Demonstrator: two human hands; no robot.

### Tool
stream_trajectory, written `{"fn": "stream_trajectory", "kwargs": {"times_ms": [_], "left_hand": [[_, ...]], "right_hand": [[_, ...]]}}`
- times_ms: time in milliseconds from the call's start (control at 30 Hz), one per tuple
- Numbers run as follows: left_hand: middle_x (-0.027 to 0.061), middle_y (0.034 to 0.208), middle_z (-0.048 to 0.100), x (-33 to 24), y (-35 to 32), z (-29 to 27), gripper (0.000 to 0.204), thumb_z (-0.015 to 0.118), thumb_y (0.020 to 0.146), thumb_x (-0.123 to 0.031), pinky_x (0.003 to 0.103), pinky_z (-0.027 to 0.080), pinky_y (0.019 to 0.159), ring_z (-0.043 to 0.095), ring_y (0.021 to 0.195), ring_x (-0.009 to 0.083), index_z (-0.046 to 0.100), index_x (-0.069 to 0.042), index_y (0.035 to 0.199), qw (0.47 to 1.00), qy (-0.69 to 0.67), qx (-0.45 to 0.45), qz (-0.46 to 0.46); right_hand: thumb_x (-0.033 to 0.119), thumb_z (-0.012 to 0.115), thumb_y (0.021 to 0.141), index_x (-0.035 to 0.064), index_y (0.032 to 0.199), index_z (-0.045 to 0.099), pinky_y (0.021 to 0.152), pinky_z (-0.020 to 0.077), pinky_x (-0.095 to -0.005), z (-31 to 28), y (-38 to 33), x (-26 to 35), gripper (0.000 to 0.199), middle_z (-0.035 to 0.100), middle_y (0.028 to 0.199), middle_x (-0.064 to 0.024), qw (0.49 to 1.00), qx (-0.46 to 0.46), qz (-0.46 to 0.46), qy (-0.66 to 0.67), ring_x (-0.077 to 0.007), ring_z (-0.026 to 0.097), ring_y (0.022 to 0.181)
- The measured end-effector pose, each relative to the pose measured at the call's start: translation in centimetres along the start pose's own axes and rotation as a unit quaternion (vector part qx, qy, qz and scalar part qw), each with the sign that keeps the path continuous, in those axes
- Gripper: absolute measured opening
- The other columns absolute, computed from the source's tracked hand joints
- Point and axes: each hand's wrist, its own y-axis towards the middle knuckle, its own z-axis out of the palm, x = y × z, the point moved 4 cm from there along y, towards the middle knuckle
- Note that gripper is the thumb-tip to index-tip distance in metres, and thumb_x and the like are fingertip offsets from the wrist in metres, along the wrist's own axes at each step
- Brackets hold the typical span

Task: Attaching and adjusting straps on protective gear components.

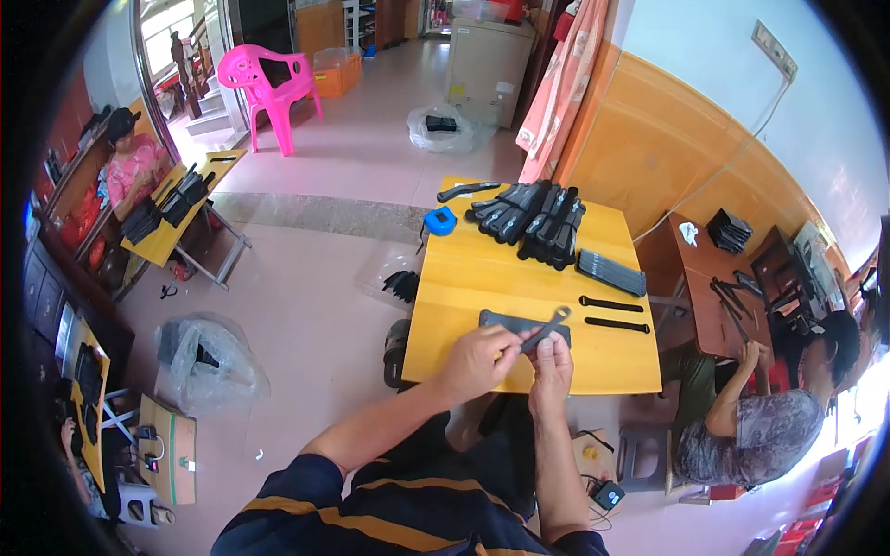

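Here, your left hand and right hand both pinch one black strap, steadying it over the desk. More straps lie piled at twelve o'clock.

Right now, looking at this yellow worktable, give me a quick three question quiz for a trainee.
1. True or false: both hands grip the same black strap.
2. What lies flat on the yellow table just beyond the left hand and right hand? A) a dark flat pad B) a pink chair C) a cardboard box
3. Fill in: the blue tape measure sits near the table's far ____ corner.

Key
1. True: both hands pinch it above the table edge.
2. A, the dark flat pad.
3. Left, beside the pile of black straps.
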Motion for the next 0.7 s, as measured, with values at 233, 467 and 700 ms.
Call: {"fn": "stream_trajectory", "kwargs": {"times_ms": [233,467,700], "left_hand": [[0.0165,0.081,0.07,0.2,-3.7,0.5,0.011,0.072,0.086,-0.011,0.038,0.054,0.066,0.069,0.071,0.0308,0.071,0.001,0.087,0.989,-0.109,0.021,-0.093],[0.0002,0.083,0.07,4.5,-5.1,-0.6,0.013,0.071,0.092,-0.005,0.02,0.051,0.067,0.063,0.072,0.0035,0.071,0.002,0.103,0.938,-0.248,0.004,-0.243],[0.0018,0.079,0.07,5.9,-4.8,-0.4,0.013,0.07,0.094,-0.009,0.021,0.052,0.062,0.063,0.067,0.0056,0.073,0.002,0.099,0.953,-0.102,0.096,-0.268]], "right_hand": [[0.02,0.055,0.107,0.0043,0.096,0.061,0.075,0.0483,-0.0243,0.0,-1.4,1.4,0.02,0.066,0.085,-0.0021,0.99,0.087,0.037,-0.102,-0.0087,0.06,0.08],[0.018,0.06,0.102,0.0025,0.093,0.066,0.061,0.0467,-0.0257,-0.9,-2.2,2.0,0.019,0.062,0.067,0.0006,0.906,0.198,0.083,-0.364,-0.008,0.057,0.064],[0.02,0.065,0.098,0.0035,0.096,0.069,0.062,0.0504,-0.0328,-1.2,-1.4,1.5,0.017,0.066,0.069,-0.0095,0.864,0.247,0.095,-0.428,-0.0199,0.065,0.063]]}}
